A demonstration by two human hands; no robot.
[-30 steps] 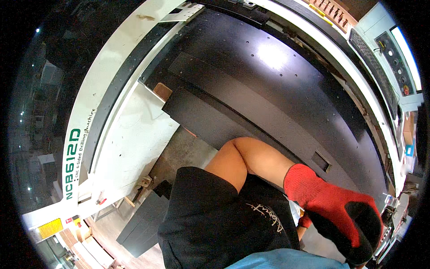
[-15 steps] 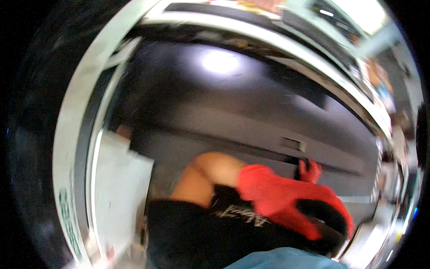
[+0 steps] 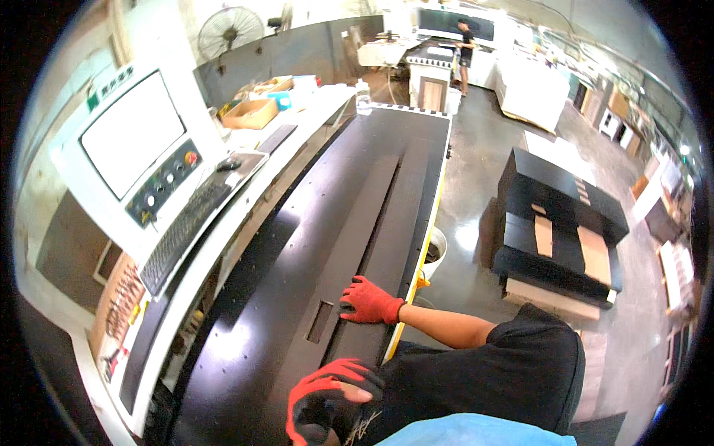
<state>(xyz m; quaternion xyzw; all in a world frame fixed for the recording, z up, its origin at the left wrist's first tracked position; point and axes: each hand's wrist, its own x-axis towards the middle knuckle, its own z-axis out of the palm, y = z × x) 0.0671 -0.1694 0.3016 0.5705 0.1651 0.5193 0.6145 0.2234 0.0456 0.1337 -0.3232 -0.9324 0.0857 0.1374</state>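
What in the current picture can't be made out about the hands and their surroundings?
All in the head view:
Right hand: palm side hidden by the glove's own back, so its grip is unclear.
Left hand: any contact beneath is covered by the hand itself.
Slotted dark panel: near end lost behind the left hand.
Screen: contents washed out by brightness.
Distant person: hands too small.

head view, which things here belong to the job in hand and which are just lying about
Seem part of the job:
right hand, gloved, by the cutout
dark panel with the rectangular cutout
left hand, gloved, nearer the wearer

Seem just lying about:
clear bottle
open cardboard box
white bucket
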